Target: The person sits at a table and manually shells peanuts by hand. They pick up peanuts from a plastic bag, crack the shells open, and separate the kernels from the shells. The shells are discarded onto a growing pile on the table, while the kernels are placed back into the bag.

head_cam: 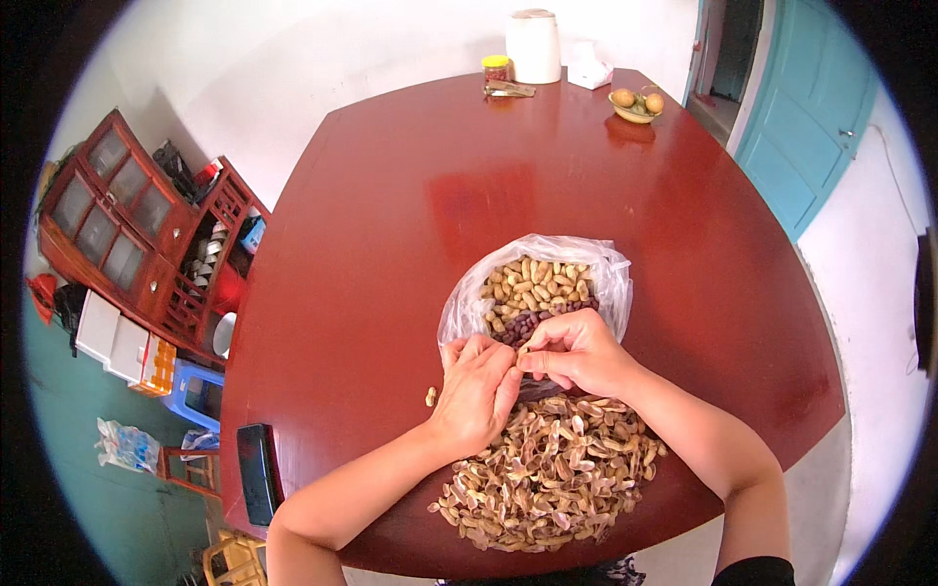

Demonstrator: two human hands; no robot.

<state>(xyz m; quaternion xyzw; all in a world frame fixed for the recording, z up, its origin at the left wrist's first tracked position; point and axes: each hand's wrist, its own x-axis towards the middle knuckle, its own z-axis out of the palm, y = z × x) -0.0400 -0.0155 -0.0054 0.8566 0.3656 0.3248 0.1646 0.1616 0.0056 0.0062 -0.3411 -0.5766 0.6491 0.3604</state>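
Observation:
My left hand (480,388) and my right hand (575,351) meet over the near edge of a clear plastic bag (462,300). A peanut pod (522,354) is pinched between the fingertips of both; part of it is hidden. Inside the bag lie unshelled peanuts (538,282) and, nearer me, dark red shelled peanut kernels (516,327). A large heap of empty peanut shells (549,476) spreads on the red table (366,242) between my forearms. One loose peanut pod (430,396) rests left of my left hand.
A black smartphone (256,472) lies at the table's left edge. Along the far edge stand a yellow-lidded jar (496,69), a white canister (533,47), a tissue pack (590,72) and a bowl of fruit (634,113). A wooden cabinet (121,220) is at the left.

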